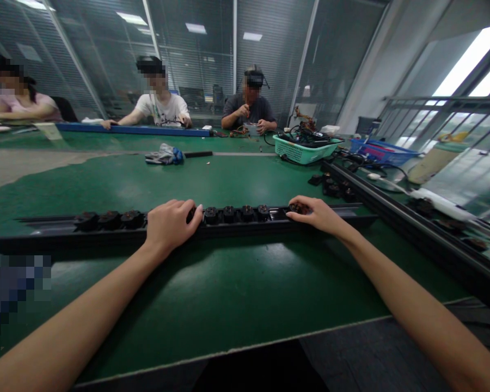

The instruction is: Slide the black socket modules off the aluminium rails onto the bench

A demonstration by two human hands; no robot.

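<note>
A long black rail (237,231) is laid across the green surface (245,294) in front of the person, and a row of black blocks (228,214) is seated along its channel. One block, the left-hand block (191,214), is enclosed between the thumb and curled fingers of the left hand (169,222); how firmly it is gripped cannot be told. Three blocks are lined up to the left of that hand, and four are set between the two hands. Near the rail's right end, the right-hand block (297,208) is held between thumb and fingers of the right hand (316,214), in a narrow pinch. A stretch of bare channel is left between it and the nearest of the four.

At the right, a second rail (412,237) is placed at an angle. Beyond its far end, a green basket (300,153) is filled with dark cables. Farther left, a crumpled cloth (164,154) is seen beside a dark strip (198,154). Three people are seated along the far side.
</note>
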